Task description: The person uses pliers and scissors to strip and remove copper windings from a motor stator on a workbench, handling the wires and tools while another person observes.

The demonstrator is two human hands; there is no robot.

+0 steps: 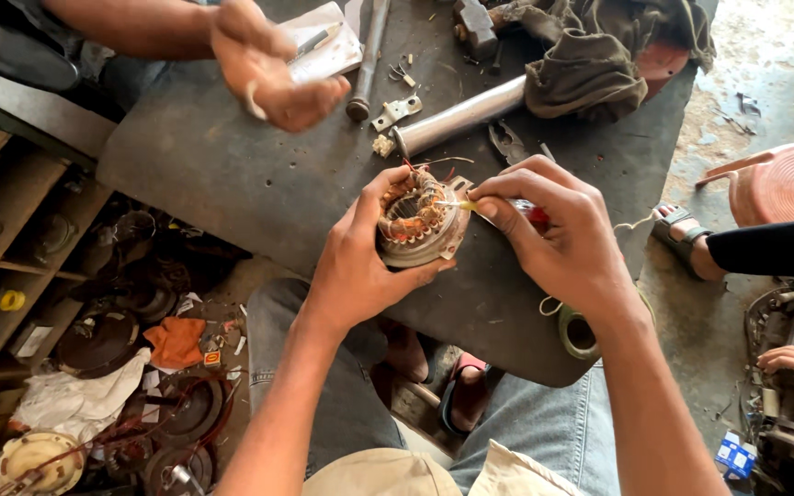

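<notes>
I'm seeing copper-orange coils banding the silver-grey motor core (418,220), a yellow tool tip (459,206), a dark grey table (232,174), a shiny silver pipe (461,115), an olive-brown rag (590,55), an orange cloth (176,340), a ridged terracotta-red stool (792,184), my blue jeans (553,427)

Both forearms bare, reaching forward from lower frame, converging toward centre. Left hand (356,262) palm inward, fingers curled in cupping grip, thumb on near side, wrist slightly bent. Right hand (558,230) knuckles up, fingers bunched, thumb and index fingertip (487,204) pinched together, pointing left toward left hand. Hands close, not touching.
</notes>
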